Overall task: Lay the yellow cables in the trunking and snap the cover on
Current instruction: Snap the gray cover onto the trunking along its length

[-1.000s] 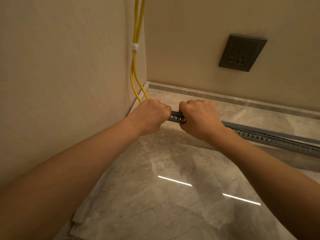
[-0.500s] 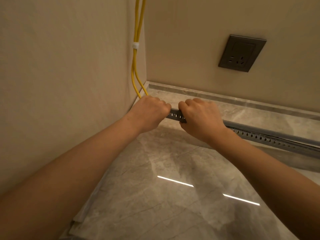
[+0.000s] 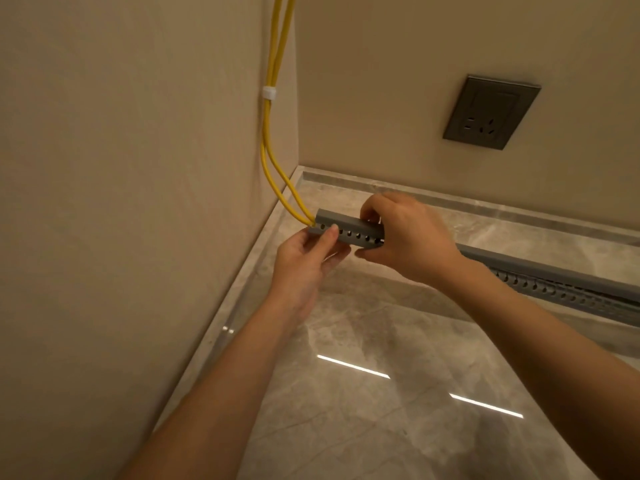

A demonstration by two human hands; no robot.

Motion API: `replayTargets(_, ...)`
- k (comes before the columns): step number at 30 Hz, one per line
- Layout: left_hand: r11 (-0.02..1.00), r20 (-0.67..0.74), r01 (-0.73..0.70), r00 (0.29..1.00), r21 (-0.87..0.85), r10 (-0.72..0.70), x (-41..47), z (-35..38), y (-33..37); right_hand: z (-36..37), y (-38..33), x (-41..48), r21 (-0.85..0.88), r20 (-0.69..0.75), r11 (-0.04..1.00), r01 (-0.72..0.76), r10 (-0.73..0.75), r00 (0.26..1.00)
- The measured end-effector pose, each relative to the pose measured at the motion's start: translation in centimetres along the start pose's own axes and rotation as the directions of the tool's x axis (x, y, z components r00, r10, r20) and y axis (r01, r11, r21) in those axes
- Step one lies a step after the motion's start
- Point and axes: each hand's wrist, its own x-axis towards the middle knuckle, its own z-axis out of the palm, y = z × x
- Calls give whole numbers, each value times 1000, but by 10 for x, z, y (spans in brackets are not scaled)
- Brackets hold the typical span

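Two thin yellow round cables [image 3: 266, 133] are hanging down the wall corner in the upper middle of the frame. Lower down they are spreading slightly and curving right into the open left end of a long grey plastic trunking [image 3: 356, 236]. With round holes along its near side, it is running from the centre to the right edge. The left hand [image 3: 308, 261] and right hand [image 3: 408, 237] are gripping that end. A smooth grey cover strip [image 3: 346, 220] is lying along its top.
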Motion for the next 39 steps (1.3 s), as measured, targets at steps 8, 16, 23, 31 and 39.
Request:
replayTargets(8, 994, 92, -81, 992, -67, 87, -2, -3, 3, -15, 1, 10, 413, 163, 898, -153, 92, 982)
replayTargets(16, 988, 114, -122, 985, -97, 133, 2, -2, 2, -25, -2, 14, 406, 192, 896, -180, 109, 975)
replayTargets(23, 988, 60, -97, 993, -122, 105, 0, -8, -9, -38, -6, 17, 406, 93, 905, -124, 94, 991)
replayTargets(31, 981, 107, -116, 985, -155, 134, -1, -5, -1, -24, -7, 17, 317, 175, 942, -110, 55, 983)
replayTargets(39, 910, 42, -44, 997, -411, 67, -4, 10, -2, -21, -8, 8, 345, 81, 931, -122, 100, 992)
